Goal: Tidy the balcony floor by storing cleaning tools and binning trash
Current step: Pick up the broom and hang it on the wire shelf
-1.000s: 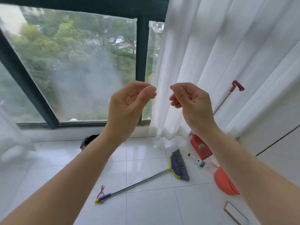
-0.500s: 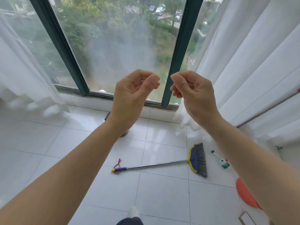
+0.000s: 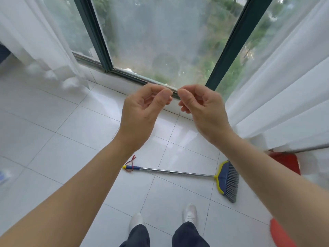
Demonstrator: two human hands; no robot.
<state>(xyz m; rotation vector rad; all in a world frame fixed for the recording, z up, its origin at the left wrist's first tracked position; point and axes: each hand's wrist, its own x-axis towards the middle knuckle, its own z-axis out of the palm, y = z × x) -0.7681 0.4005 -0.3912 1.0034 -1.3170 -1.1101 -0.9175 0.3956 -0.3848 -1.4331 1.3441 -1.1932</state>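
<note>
**Both hands raised and holding nothing, broom flat on the tiles**

At the far left a white curtain (image 3: 35, 32) hangs down to the white tiled floor (image 3: 53, 122), and a blurred blue-and-white scrap (image 3: 3, 175) sits at the very edge of view (too smeared to tell what it is). Next comes the big window (image 3: 160, 41) in its dark green frame, with trees hazy behind the glass.

The person stands facing it with both bare arms stretched forward. The left hand (image 3: 142, 111) is held up in the air, its fingers curled in and the thumb laid against them; I can see nothing in its grasp. Below it on the floor lies the broom (image 3: 178, 172), flat on its side, well apart from either hand. Its blue-and-yellow handle end, with a red cord loop (image 3: 131, 161), points left. Nearer the person, two white shoes (image 3: 190, 212) show under dark trouser legs.

The right hand (image 3: 203, 107) mirrors the left, curled loosely with thumb against fingertips, holding nothing that shows; the two thumbs nearly meet. Beneath the right forearm the broom's metal shaft ends in a blue head with grey bristles. On the right a second white curtain (image 3: 284, 86) falls in folds, and a red plastic piece (image 3: 286, 162) shows beside its hem, partly hidden by the arm. An orange shape (image 3: 279, 234) lies at the lower right.
</note>
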